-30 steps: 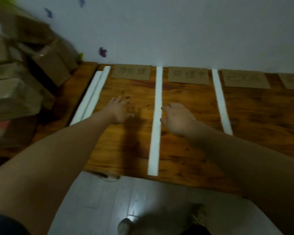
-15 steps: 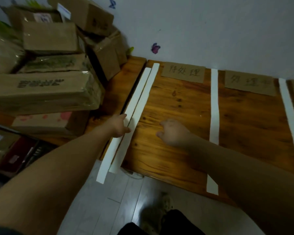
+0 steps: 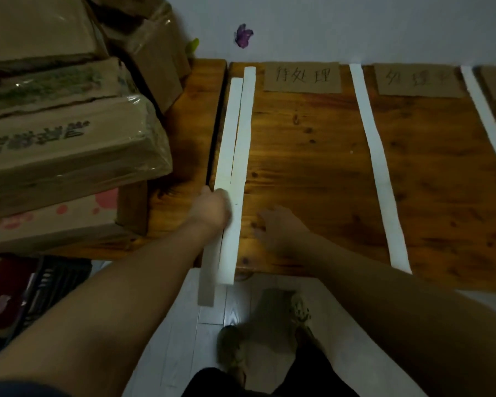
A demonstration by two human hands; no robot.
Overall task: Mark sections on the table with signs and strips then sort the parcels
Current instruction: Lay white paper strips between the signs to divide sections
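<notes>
Wooden counter [image 3: 312,167] against a pale wall [image 3: 355,24]; parcels [image 3: 69,144] are stacked left of the left grip [image 3: 212,209], which clasps a white strip [image 3: 229,133]; the right grip [image 3: 281,224] is slack, fingers blurred.

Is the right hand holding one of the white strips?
No, the right hand rests on the bare wooden table beside the two white strips, holding nothing.

The person is wearing a dark blue sleeve [image 3: 15,391], which is showing only as an edge at the left upper arm. Both forearms are running bare down to the left hand [image 3: 211,209] and right hand [image 3: 281,227]. Below, dark legwear [image 3: 212,382] and worn greyish shoes [image 3: 232,353] are showing, blurred.
</notes>
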